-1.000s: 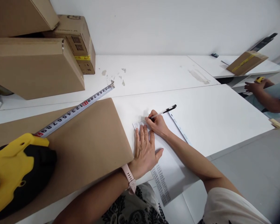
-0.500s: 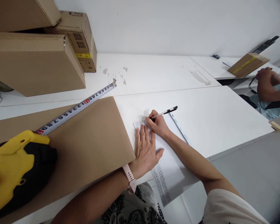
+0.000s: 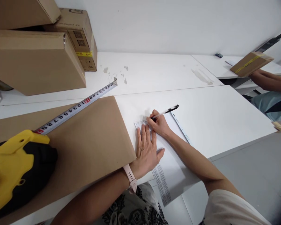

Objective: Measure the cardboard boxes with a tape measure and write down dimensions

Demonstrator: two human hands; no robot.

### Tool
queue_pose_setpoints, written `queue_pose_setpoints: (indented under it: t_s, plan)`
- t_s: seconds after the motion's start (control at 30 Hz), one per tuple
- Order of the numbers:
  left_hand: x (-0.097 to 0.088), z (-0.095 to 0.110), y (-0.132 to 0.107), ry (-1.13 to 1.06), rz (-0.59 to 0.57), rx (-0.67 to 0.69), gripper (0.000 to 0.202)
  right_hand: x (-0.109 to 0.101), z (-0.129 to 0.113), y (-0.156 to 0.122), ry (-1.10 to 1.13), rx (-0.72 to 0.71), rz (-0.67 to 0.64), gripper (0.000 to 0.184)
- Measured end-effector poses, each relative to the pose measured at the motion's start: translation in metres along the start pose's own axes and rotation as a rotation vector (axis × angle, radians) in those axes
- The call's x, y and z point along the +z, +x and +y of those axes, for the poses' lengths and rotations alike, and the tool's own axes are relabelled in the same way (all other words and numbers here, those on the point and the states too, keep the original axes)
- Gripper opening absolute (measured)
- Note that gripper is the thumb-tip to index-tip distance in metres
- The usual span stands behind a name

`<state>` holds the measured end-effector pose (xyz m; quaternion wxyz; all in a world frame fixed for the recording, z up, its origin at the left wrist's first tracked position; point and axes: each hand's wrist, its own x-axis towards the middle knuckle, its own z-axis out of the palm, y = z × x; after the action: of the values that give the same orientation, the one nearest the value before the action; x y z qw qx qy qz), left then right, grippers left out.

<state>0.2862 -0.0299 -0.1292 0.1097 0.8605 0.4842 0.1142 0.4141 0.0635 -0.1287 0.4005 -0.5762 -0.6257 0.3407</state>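
My right hand (image 3: 159, 124) grips a pen (image 3: 165, 111) with a clear barrel and black cap end; its tip is hidden by my fingers over the top of a printed paper sheet (image 3: 174, 173). Flat on the same sheet lies my left hand (image 3: 147, 150), fingers stretched out, with a pale pink watch band at the wrist. Beside it is a brown cardboard box (image 3: 91, 137), its corner over my left wrist. A yellow and black tape measure (image 3: 21, 168) sits on that box, its blade (image 3: 77, 107) pulled out past the box's far edge.
Cardboard boxes (image 3: 37, 59) are stacked at the back left against the wall. The white table (image 3: 213, 109) has worn patches. On the far right, another person's arm (image 3: 267, 79) reaches to a taped box (image 3: 251, 64) on a further table.
The other person's hands have moved from in front of their body to the taped box. My hands, the pen and the tape measure look almost unchanged.
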Motion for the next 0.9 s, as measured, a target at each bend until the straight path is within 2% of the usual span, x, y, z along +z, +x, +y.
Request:
queue_pose_setpoints:
  t_s: [0.3,0.9]
  plan:
    - [-0.0017,-0.0006,-0.0012,0.004,0.008,0.008,0.082,-0.0016,0.0016,-0.0007,0.001,-0.001,0.035,0.021]
    - [-0.0004,-0.0002,-0.0007,-0.008,-0.001,0.0,0.081,-0.0005,0.0024,0.0011,0.01,0.019,0.025,0.02]
